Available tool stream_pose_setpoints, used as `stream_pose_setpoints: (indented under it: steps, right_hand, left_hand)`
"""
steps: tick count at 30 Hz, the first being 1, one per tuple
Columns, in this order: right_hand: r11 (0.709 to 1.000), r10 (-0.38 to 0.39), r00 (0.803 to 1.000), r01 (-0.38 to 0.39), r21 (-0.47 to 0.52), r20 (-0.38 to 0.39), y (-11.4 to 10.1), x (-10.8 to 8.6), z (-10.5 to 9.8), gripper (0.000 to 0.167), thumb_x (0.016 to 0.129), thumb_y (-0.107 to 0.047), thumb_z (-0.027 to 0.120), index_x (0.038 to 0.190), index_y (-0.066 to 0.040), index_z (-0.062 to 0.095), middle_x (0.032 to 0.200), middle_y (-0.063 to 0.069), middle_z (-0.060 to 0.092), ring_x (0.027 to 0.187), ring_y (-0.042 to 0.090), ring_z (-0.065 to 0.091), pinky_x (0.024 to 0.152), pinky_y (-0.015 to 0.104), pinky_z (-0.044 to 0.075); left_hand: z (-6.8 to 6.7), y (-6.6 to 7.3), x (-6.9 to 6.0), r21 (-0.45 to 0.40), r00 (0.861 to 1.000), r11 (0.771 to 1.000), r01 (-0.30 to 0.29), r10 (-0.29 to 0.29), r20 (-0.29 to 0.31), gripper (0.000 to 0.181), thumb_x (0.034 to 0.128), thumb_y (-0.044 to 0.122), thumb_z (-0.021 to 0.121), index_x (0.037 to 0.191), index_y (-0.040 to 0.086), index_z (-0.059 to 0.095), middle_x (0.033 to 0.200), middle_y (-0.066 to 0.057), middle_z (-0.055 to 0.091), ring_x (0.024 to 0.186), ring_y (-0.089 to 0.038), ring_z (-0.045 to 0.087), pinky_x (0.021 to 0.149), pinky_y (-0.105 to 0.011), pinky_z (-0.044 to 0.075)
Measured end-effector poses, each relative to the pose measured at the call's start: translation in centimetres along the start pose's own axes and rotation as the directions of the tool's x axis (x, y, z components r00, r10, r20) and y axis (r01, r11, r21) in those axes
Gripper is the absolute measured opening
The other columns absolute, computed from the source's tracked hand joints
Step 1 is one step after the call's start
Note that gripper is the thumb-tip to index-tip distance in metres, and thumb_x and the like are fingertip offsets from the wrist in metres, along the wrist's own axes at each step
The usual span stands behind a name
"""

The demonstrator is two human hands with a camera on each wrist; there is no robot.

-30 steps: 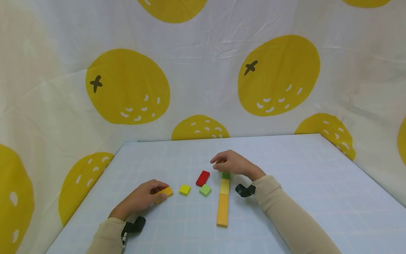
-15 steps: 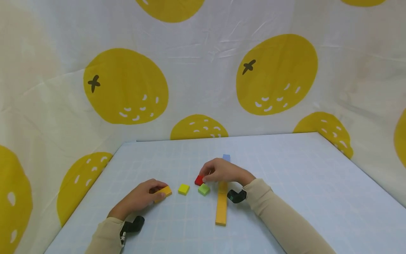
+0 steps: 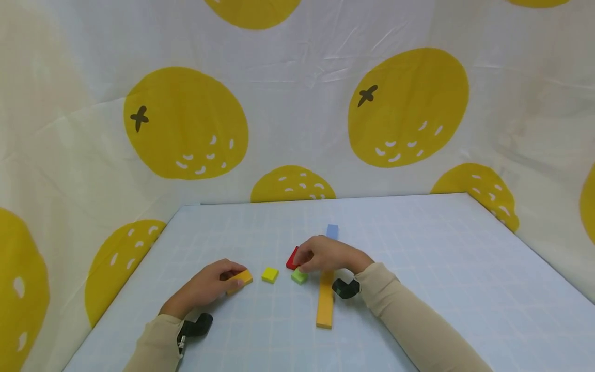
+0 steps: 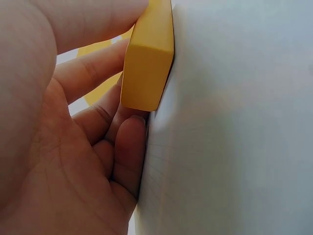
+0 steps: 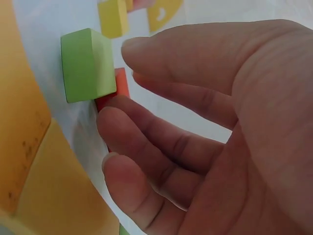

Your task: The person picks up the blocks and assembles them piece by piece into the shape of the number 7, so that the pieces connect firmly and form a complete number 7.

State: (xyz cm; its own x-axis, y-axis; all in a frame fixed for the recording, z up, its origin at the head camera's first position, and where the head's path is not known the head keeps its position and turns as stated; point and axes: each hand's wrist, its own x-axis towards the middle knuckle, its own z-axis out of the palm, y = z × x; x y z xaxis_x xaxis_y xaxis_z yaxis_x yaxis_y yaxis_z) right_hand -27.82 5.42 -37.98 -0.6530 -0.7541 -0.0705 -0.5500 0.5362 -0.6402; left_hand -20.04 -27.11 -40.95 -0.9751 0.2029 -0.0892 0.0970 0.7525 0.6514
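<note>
My left hand [image 3: 211,285] pinches an orange block [image 3: 241,280] between thumb and fingers, low on the left of the table; one end of the block [image 4: 143,76] shows close up in the left wrist view. My right hand [image 3: 327,254] hovers with loosely bent fingers beside a light green block [image 3: 299,277]. In the right wrist view, the thumb tip is near this green block [image 5: 80,66] with a small gap, and nothing is held. A red block [image 3: 291,259] lies just behind it, partly hidden by the fingers.
A yellow block [image 3: 270,275] lies between the hands. Under the right hand runs a straight row with an orange block [image 3: 325,305] at the near end and a blue block [image 3: 332,231] at the far end. Its middle is covered. A printed curtain [image 3: 297,113] hangs behind the table.
My right hand has come left and nearer, from over the row to the red block, then slightly toward the light green one. The row's blue end is uncovered. My left hand keeps its orange block.
</note>
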Motion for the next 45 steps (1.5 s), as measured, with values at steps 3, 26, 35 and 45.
stream_pose_setpoints:
  steps: [3,26,35,45]
  right_hand:
    - [1.0,0.005,1.0,-0.005,-0.024,0.009,-0.1,-0.1,0.1,0.013,0.09,-0.02,0.075,0.103,-0.021,0.077,0.092,-0.014,0.067,0.087,0.012,0.06,0.078,0.029,0.052]
    - [0.993,0.016,0.999,-0.01,-0.12,0.049,-1.3,-0.4,0.4,0.022,0.09,-0.012,0.074,0.111,-0.018,0.077,0.084,-0.008,0.061,0.081,0.011,0.054,0.07,0.026,0.048]
    - [0.991,-0.007,0.999,0.011,-0.133,0.035,-1.3,-0.4,0.8,0.016,0.087,-0.011,0.077,0.097,-0.021,0.07,0.086,-0.009,0.061,0.082,0.011,0.055,0.073,0.025,0.05]
    - [0.991,-0.008,1.0,0.01,-0.132,0.017,-1.3,-0.5,0.9,0.015,0.086,-0.011,0.077,0.093,-0.021,0.068,0.095,-0.012,0.063,0.087,0.011,0.057,0.076,0.024,0.051]
  left_hand:
    - [-0.1,0.2,0.1,0.001,1.0,1.0,-0.014,0.014,0.003,0.036,0.0932,0.035,0.072,0.125,0.018,0.068,0.107,0.005,0.063,0.096,-0.015,0.055,0.087,-0.038,0.047]
    - [0.0,0.1,0.3,0.02,1.0,1.0,0.004,-0.003,-0.015,0.037,0.0921,0.036,0.073,0.125,0.02,0.069,0.107,0.006,0.062,0.095,-0.014,0.055,0.085,-0.036,0.047]
    - [0.1,-0.4,0.3,0.001,1.0,1.0,-0.007,0.007,-0.008,0.038,0.0914,0.037,0.073,0.124,0.018,0.069,0.107,0.005,0.063,0.094,-0.014,0.055,0.085,-0.036,0.047]
    - [0.2,-0.4,0.2,0.009,1.0,1.0,-0.004,0.004,-0.003,0.038,0.0914,0.037,0.073,0.124,0.018,0.068,0.107,0.004,0.063,0.094,-0.015,0.055,0.085,-0.037,0.047]
